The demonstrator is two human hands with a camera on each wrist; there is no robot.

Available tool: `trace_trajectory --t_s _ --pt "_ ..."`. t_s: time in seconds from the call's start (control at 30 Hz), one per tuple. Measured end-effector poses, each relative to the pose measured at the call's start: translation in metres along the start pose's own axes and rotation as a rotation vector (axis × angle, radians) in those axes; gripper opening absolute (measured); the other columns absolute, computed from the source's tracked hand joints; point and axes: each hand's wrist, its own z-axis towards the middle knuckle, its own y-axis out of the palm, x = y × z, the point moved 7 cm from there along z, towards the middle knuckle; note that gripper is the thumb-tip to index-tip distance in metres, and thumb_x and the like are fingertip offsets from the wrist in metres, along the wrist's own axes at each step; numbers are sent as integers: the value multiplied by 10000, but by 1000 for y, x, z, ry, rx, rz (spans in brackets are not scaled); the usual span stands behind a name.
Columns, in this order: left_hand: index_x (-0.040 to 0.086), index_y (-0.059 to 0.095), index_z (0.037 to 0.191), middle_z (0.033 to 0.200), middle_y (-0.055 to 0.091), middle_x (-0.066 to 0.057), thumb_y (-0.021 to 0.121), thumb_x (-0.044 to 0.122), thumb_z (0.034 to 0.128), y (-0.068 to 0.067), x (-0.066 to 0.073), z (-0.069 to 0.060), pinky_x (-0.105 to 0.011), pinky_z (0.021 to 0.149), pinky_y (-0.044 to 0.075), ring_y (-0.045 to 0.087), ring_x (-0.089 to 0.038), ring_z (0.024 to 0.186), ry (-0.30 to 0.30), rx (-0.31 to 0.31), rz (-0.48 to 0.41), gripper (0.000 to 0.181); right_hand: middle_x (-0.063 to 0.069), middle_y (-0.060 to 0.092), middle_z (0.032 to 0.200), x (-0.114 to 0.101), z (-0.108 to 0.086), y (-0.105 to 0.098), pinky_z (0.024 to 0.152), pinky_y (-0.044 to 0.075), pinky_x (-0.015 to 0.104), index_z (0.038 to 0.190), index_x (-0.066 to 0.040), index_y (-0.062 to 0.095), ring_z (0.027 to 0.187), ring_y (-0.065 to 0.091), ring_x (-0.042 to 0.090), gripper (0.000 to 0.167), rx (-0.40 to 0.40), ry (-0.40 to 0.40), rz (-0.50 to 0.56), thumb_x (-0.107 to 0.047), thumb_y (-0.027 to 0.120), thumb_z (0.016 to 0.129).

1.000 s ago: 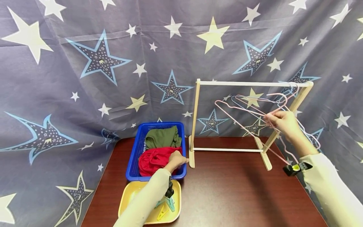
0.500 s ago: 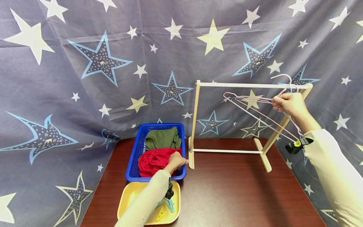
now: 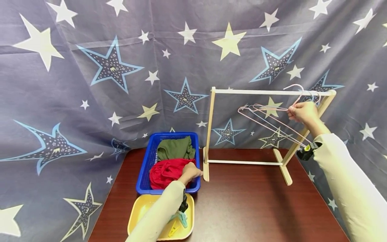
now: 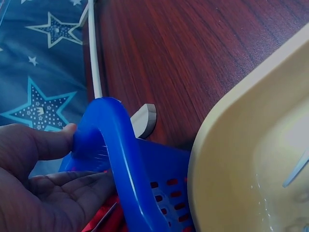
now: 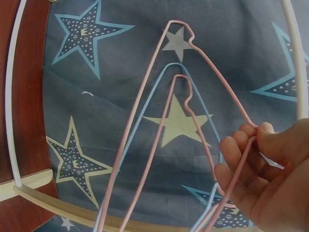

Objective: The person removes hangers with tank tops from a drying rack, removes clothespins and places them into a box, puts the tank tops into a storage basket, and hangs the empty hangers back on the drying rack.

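My right hand (image 3: pixel 303 113) pinches a pink clothes hanger (image 5: pixel 219 84) near its neck. The hanger's hook (image 3: pixel 294 86) is level with the top rail, over or just in front of it; I cannot tell whether it touches. Behind it a blue hanger (image 5: pixel 141 115) and another pink hanger (image 5: pixel 153 153) hang from the rail's right end. My left hand (image 3: pixel 189 172) is at the right rim of the blue basket (image 3: pixel 144 164), thumb outside and fingers inside, holding the rim. Below those fingers lies a red cloth (image 3: pixel 167 173), with a green cloth (image 3: pixel 175 148) behind it.
The wooden rack (image 3: pixel 210 126) with its white top rail (image 3: pixel 248 91) stands at the back of the brown table (image 3: pixel 242 201). In front of the basket is a yellow tray (image 3: pixel 132 215) with yellow and teal clothespins (image 3: pixel 173 230). A star-patterned curtain (image 3: pixel 169 111) hangs behind.
My right hand has lifted the front pink hanger from below the rail, bringing its hook to rail height, then shifted slightly left and down. My left hand stays at the basket rim.
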Motion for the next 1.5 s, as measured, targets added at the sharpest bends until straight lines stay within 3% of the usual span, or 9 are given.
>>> trace_trajectory --t_s 0.2,0.33,0.7,0.9,1.17,1.33,1.5 --pt "8 646 820 803 682 -157 861 264 777 2 -1 -1 -259 471 525 684 -229 543 -20 -6 -15 337 -278 595 524 13 -1 7 516 532 126 1119 252 597 529 616 -96 352 -11 5 -57 -81 507 1052" --pt "9 658 818 816 694 -158 864 275 774 1 -2 -2 -256 492 528 671 -224 550 -16 3 -6 339 -256 594 533 16 -2 9 527 537 111 1171 304 535 518 606 -92 391 -5 -3 -59 -66 504 1048" --pt "33 637 721 725 660 -128 847 190 746 -4 1 -3 -246 451 472 605 -194 500 -10 27 -41 264 -193 629 541 11 2 5 510 514 100 1127 232 619 479 575 -104 345 99 -21 -186 -92 543 1032" --pt "16 674 759 769 668 -126 832 192 745 -6 1 -5 -260 549 502 603 -212 637 -22 34 -20 237 -117 676 573 14 2 5 519 433 50 1117 194 652 487 573 -96 348 111 -6 -256 -126 551 1028" --pt "-13 712 853 879 719 -164 853 239 756 2 6 -2 -306 635 563 657 -255 739 -29 32 32 305 -11 723 622 20 2 4 518 412 33 1121 178 666 473 576 -97 355 127 8 -277 -149 554 1036" --pt "-12 717 860 931 732 -192 837 238 762 6 8 0 -334 724 596 684 -296 817 9 24 31 294 86 754 698 19 2 4 540 381 29 1105 160 679 481 578 -93 347 133 -1 -295 -158 558 1039" --pt "9 684 802 854 697 -161 827 183 733 -1 7 -1 -314 659 561 641 -272 758 21 31 4 235 57 747 678 15 1 4 532 417 34 1088 156 690 487 582 -94 339 139 -31 -283 -152 558 1034"
